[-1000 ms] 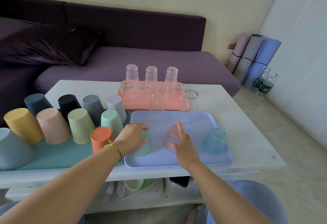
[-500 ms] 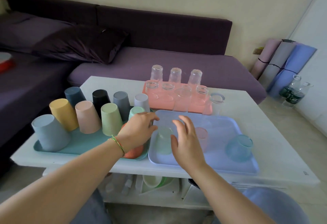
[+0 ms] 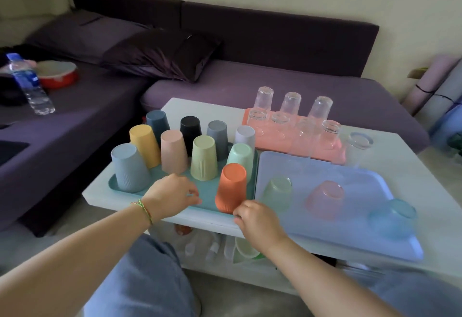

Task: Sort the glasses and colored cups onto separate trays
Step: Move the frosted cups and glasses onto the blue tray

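Inspected at centre frame: white low table carrying three trays. Teal tray, left of centre, loaded with ten opaque colored cups, all mouth-down, presumably for stable standing and close packing. Orange cup at its front right corner, just beside the lavender tray. Coral tray, upper centre, stocked with clear glasses, likewise inverted. One stray glass off that tray, on bare table just beside its right edge. Lavender tray, lower right, holding three translucent cups: green cup, pink cup and blue cup, mouth-down and well apart. Left hand low over the teal tray's front edge, fingers curled; any grip on the rim not determinable. Right hand at the same tray's front right corner, fingers curled close against the orange cup's base; pinch on rim or on cup not determinable. Judged purpose of the two-hand placement: squaring or shifting the teal tray, or seating the orange cup. Opaque cups judged sorted; the three translucent cups and the stray glass judged outstanding. Risk noted: toppling of tall, closely packed cups under any jolt to the tray.
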